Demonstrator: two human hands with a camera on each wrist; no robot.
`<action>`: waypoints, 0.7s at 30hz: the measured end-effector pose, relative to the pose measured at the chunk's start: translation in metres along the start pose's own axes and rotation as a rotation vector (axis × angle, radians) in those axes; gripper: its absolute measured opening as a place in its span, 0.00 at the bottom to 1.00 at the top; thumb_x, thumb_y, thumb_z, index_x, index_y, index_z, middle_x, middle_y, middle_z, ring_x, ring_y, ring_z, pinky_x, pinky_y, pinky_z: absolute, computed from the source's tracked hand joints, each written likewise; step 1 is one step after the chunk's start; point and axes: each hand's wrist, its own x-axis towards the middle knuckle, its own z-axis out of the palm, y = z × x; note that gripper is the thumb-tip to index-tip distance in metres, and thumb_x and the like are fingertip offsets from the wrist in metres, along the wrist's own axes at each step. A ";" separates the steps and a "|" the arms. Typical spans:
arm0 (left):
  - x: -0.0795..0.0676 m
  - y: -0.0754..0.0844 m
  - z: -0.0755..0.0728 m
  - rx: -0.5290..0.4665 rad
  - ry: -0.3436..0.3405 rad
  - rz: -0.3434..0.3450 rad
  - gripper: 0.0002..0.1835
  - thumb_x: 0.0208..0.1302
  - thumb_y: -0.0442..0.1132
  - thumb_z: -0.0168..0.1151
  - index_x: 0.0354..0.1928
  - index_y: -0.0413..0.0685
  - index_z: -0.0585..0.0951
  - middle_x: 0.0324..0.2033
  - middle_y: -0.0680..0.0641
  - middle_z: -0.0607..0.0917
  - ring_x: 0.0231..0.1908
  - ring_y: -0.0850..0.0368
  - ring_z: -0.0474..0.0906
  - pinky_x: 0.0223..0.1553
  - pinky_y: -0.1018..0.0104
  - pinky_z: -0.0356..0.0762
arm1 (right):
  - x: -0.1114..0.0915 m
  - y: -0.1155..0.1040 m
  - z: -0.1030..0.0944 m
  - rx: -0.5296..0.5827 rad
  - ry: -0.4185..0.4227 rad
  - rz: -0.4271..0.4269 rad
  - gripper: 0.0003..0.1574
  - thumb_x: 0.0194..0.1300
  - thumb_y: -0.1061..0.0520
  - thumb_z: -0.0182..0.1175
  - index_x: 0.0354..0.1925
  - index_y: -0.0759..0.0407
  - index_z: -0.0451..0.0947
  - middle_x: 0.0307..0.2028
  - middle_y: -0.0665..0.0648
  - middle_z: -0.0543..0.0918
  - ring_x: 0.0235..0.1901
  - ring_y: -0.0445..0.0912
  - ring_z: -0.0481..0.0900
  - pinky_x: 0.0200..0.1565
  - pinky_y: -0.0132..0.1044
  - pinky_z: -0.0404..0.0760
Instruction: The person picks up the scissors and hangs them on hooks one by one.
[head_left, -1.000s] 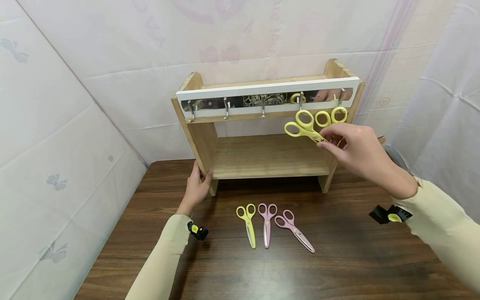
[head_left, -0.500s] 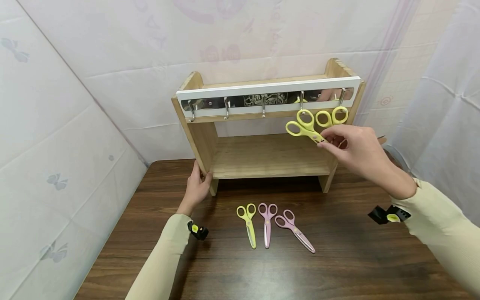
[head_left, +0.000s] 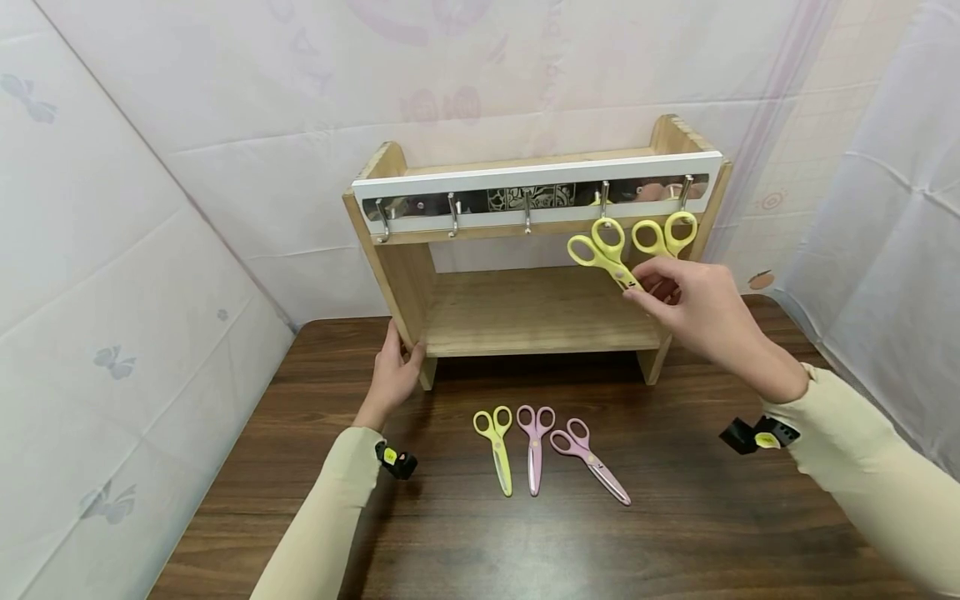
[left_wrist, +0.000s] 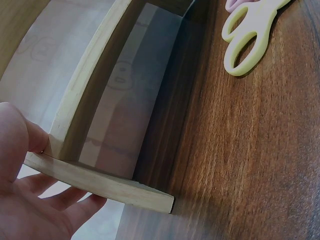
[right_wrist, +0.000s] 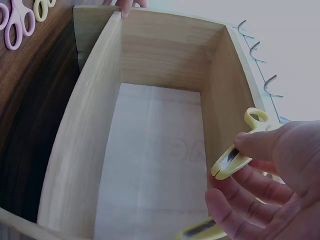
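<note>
My right hand [head_left: 693, 302] pinches a pair of yellow scissors [head_left: 603, 250] by the blades, handles up. One handle ring meets the fourth hook [head_left: 604, 200]; whether it is looped over the hook I cannot tell. Just to the right, a second yellow pair of scissors [head_left: 660, 236] hangs at the last hook [head_left: 686, 193], its blades behind my hand. With my left hand [head_left: 395, 375] I grip the lower left side panel of the wooden shelf [head_left: 540, 312], thumb inside and fingers outside, as the left wrist view shows [left_wrist: 30, 185].
On the brown table [head_left: 450, 550], in front of the shelf, lie a yellow pair of scissors [head_left: 497, 450] and two pink pairs, one straight [head_left: 534, 450] and one slanted [head_left: 591, 462]. A white hook rail [head_left: 480, 179] runs along the shelf top. Patterned cloth [head_left: 247, 92] surrounds the table.
My right hand has shifted slightly left, and the yellow scissors in it have tilted a little steeper. My left hand has stayed on the shelf's side panel.
</note>
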 end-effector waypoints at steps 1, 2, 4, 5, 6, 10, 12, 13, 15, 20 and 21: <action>0.000 0.000 0.000 -0.003 0.000 0.003 0.30 0.80 0.36 0.50 0.79 0.49 0.56 0.68 0.30 0.69 0.69 0.37 0.68 0.64 0.41 0.74 | 0.000 0.000 0.002 0.008 0.000 0.007 0.08 0.60 0.63 0.75 0.38 0.59 0.86 0.25 0.51 0.87 0.25 0.42 0.83 0.28 0.29 0.79; 0.000 0.000 0.000 -0.006 0.001 0.008 0.30 0.80 0.36 0.50 0.79 0.49 0.56 0.68 0.30 0.69 0.69 0.36 0.68 0.63 0.41 0.74 | 0.000 -0.001 0.003 0.017 0.000 0.017 0.08 0.61 0.63 0.75 0.39 0.60 0.86 0.26 0.52 0.87 0.25 0.43 0.83 0.28 0.32 0.80; -0.001 0.002 0.001 -0.009 0.000 0.007 0.31 0.80 0.36 0.50 0.79 0.48 0.55 0.69 0.29 0.68 0.69 0.35 0.68 0.64 0.41 0.73 | -0.001 -0.002 0.007 0.027 -0.003 0.036 0.08 0.61 0.62 0.74 0.40 0.60 0.86 0.27 0.53 0.87 0.25 0.43 0.84 0.28 0.32 0.81; -0.003 0.008 0.000 -0.007 -0.002 0.004 0.31 0.80 0.34 0.50 0.79 0.46 0.55 0.69 0.28 0.68 0.69 0.35 0.68 0.63 0.40 0.74 | -0.001 -0.002 0.008 0.039 -0.006 0.048 0.08 0.62 0.62 0.74 0.40 0.61 0.86 0.27 0.53 0.88 0.26 0.44 0.85 0.29 0.31 0.81; -0.005 0.014 0.000 -0.007 -0.003 0.005 0.31 0.80 0.33 0.49 0.79 0.44 0.54 0.68 0.27 0.68 0.69 0.34 0.68 0.63 0.40 0.74 | -0.001 -0.003 0.010 0.051 -0.008 0.059 0.09 0.62 0.62 0.74 0.40 0.61 0.86 0.27 0.54 0.88 0.26 0.45 0.85 0.29 0.29 0.81; -0.005 0.018 -0.001 -0.004 -0.001 0.001 0.31 0.79 0.32 0.49 0.79 0.42 0.55 0.67 0.26 0.68 0.68 0.33 0.68 0.63 0.40 0.74 | -0.001 -0.003 0.016 0.082 -0.009 0.081 0.09 0.62 0.62 0.74 0.41 0.62 0.86 0.28 0.55 0.89 0.27 0.48 0.87 0.30 0.30 0.84; -0.003 0.011 0.000 -0.005 0.003 0.008 0.30 0.80 0.33 0.50 0.79 0.45 0.55 0.67 0.27 0.69 0.68 0.34 0.69 0.62 0.40 0.75 | -0.001 -0.003 0.019 0.094 -0.006 0.086 0.09 0.62 0.63 0.74 0.41 0.63 0.86 0.29 0.56 0.89 0.28 0.49 0.87 0.30 0.36 0.86; -0.001 0.004 0.000 -0.005 0.005 0.006 0.30 0.80 0.34 0.50 0.79 0.47 0.55 0.67 0.28 0.69 0.68 0.35 0.69 0.62 0.40 0.75 | -0.001 -0.003 0.020 0.097 -0.004 0.088 0.09 0.62 0.63 0.74 0.41 0.63 0.86 0.29 0.56 0.89 0.28 0.49 0.87 0.31 0.39 0.87; 0.000 0.002 0.000 -0.002 0.005 0.004 0.30 0.80 0.35 0.51 0.78 0.48 0.56 0.67 0.30 0.70 0.68 0.36 0.70 0.62 0.41 0.75 | 0.000 -0.004 0.022 0.106 -0.003 0.098 0.09 0.62 0.63 0.74 0.42 0.63 0.86 0.30 0.57 0.89 0.29 0.49 0.88 0.31 0.44 0.87; 0.001 0.001 0.002 0.001 0.004 0.002 0.31 0.80 0.33 0.49 0.79 0.45 0.54 0.67 0.26 0.68 0.68 0.33 0.69 0.62 0.39 0.74 | 0.001 -0.003 0.026 0.117 -0.008 0.127 0.10 0.64 0.62 0.73 0.43 0.63 0.86 0.33 0.57 0.89 0.30 0.49 0.88 0.33 0.45 0.87; 0.001 0.001 0.002 0.002 0.003 0.002 0.31 0.80 0.32 0.49 0.79 0.44 0.54 0.67 0.25 0.68 0.68 0.32 0.68 0.62 0.38 0.74 | 0.001 -0.003 0.026 0.119 -0.009 0.131 0.10 0.64 0.62 0.73 0.44 0.63 0.86 0.33 0.57 0.89 0.31 0.49 0.88 0.33 0.46 0.87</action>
